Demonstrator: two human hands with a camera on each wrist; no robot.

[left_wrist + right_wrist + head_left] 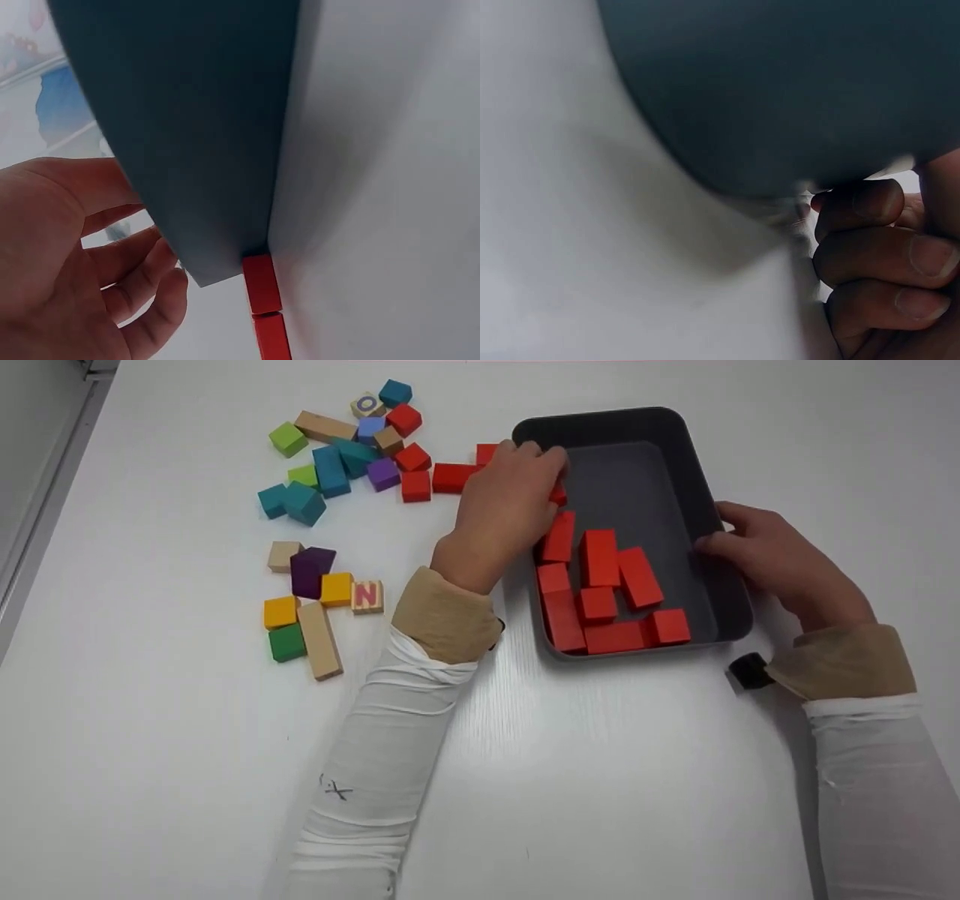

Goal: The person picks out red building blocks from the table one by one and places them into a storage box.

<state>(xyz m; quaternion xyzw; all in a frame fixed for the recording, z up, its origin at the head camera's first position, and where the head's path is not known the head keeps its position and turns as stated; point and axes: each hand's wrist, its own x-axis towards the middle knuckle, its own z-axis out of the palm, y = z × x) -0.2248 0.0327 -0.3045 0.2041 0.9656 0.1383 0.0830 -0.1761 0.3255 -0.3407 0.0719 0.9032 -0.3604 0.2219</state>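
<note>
A dark grey tray [630,480] with rounded corners holds several red wooden blocks [600,559], gathered toward its near and left sides. My left hand [506,510] reaches over the tray's left wall, fingers bent, pinching a red block [557,495] that is mostly hidden beneath it. In the left wrist view, the tray's outer wall [195,135] hides what those fingertips touch. On the opposite side, my right hand [776,551] grips the tray's right wall, thumb over the rim. Its curled fingers [885,255] show against the outside in the right wrist view.
Red blocks [453,478] lie in a row left of the tray, leading to a cluster of teal, green, purple and plain blocks [330,472]. A second group, with a block marked N [367,597], lies nearer on the white table [187,780].
</note>
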